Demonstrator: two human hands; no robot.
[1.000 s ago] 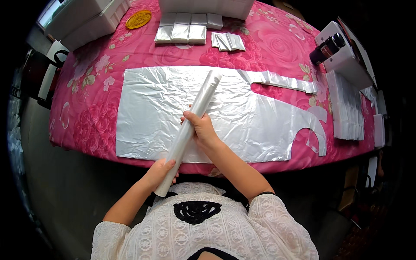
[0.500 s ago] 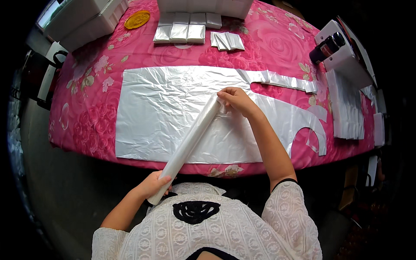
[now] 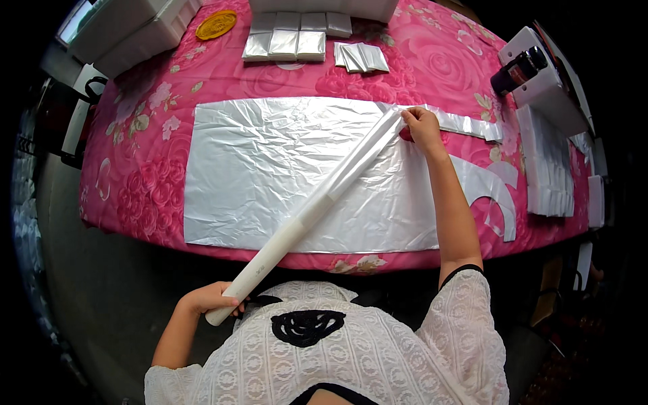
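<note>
My left hand (image 3: 210, 297) is closed round the near end of a white tube (image 3: 270, 253), held slantwise over the near table edge. A sleeve of thin clear plastic film (image 3: 364, 158) runs on from the tube's far part, up and to the right. Its far end is pinched by my right hand (image 3: 424, 129), fingers together. Under them, a silvery-white plastic apron (image 3: 236, 175) lies spread flat and wrinkled, with its neck and strap parts toward the right. Whether it is one layer or a stack I cannot tell.
Folded plastic packets (image 3: 297, 44) stand in stacks at the back, with several loose packets (image 3: 362, 57) beside them. White foam boxes (image 3: 145, 37) and a yellow disc (image 3: 216, 25) are back left. At right are a dark bottle (image 3: 518, 70) and a white stack (image 3: 548, 162). Pink flowered cloth (image 3: 152, 182) covers the table.
My right hand has moved right and away from me, drawing the film off along the tube. More bare tube shows now. My left hand has shifted slightly down and left, still gripping.
</note>
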